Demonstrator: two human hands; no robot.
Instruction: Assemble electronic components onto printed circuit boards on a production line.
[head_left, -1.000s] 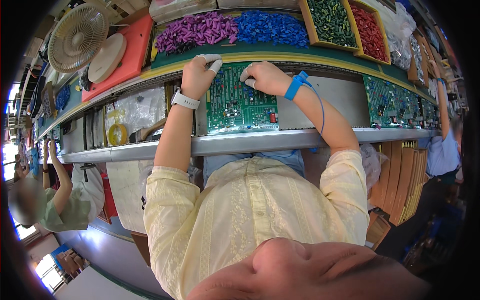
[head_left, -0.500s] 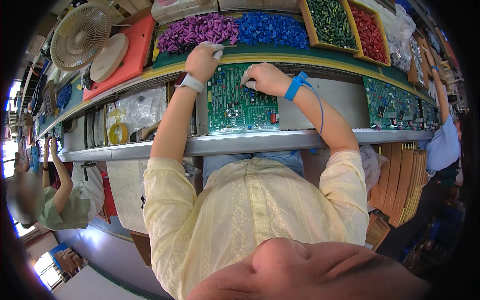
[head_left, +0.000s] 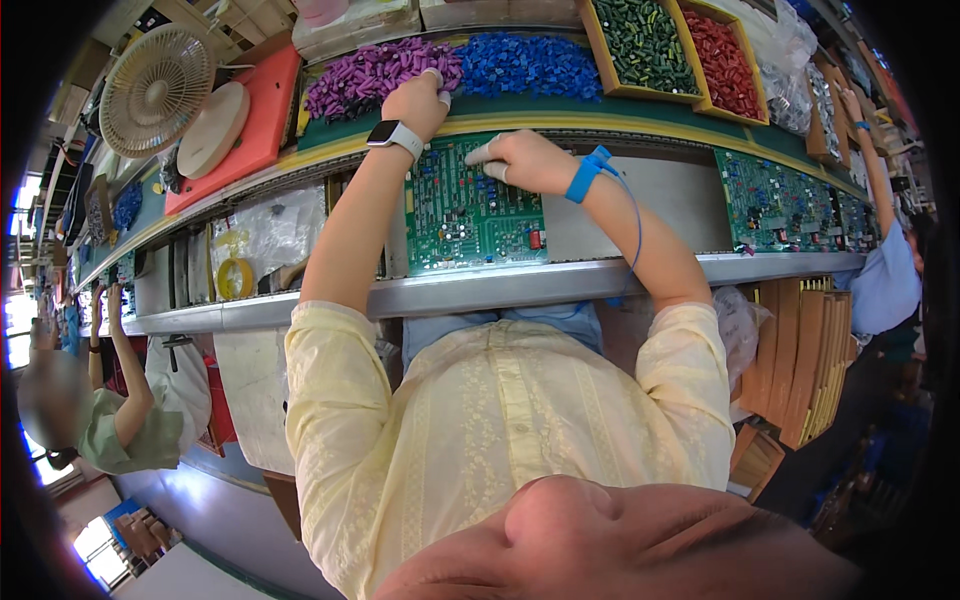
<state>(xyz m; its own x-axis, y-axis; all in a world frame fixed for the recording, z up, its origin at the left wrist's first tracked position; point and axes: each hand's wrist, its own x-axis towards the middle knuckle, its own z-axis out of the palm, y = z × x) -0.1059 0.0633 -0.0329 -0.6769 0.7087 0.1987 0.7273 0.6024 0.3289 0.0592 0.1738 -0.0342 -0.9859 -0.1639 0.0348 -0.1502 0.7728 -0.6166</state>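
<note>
The green circuit board (head_left: 470, 235), flat, thin and nearly square, lies at the clock's centre, its face rough with tiny parts. At 12 o'clock on it, the right hand (head_left: 535, 165) has its fingers bent, forefinger and thumb slightly apart; whether a small piece sits between them, I cannot tell. A soft blue wrist strap (head_left: 588, 175) circles that arm. Toward 11 o'clock, the left hand (head_left: 415, 105) is half curled, its covered fingertips at the edge of a loose heap of purple tubes (head_left: 365, 82); its grip is hidden.

Blue pieces (head_left: 530, 65) lie heaped at 1 o'clock, and a shallow, straight-walled box (head_left: 697, 98) of red pieces stands at 2.

A smooth metal rail (head_left: 500, 287) edges the near side at 6 o'clock. At 3 o'clock, a wide grey gap (head_left: 640, 215) leaves sideways room between the 2 boards, the second board (head_left: 785, 205) lying beyond it.
</note>
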